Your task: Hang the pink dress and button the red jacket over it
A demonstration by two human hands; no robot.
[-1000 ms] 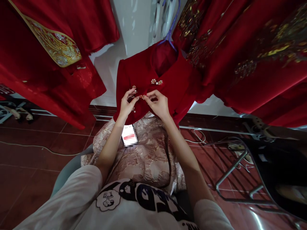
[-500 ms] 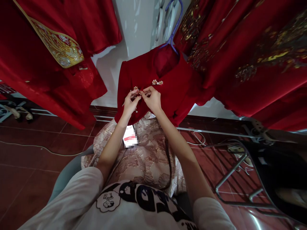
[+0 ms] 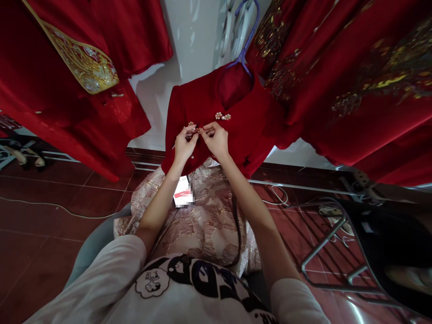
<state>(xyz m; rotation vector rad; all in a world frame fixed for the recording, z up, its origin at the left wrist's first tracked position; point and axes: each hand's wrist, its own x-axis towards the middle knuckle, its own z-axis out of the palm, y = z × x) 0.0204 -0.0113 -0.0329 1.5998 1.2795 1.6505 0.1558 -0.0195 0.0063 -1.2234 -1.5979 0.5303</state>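
Observation:
A red jacket hangs in front of me on a purple hanger. Pearl flower fasteners sit on its upper front, and more pearl beads show by my fingers. My left hand pinches a small pearl fastener on the garment from the left. From the right, my right hand pinches the same fastener, fingertips close to the left ones. The fingers hide much of the fastener, so whether it is hooked or loose cannot be made out.
Over my lap lies a shiny pink patterned cloth with a lit phone on it. Red garments with gold embroidery hang left and right. A black metal-framed chair stands at right. Cables run across the tiled floor.
Both hands stay at the same fastener, with only slight finger movement. The view has shifted a little.

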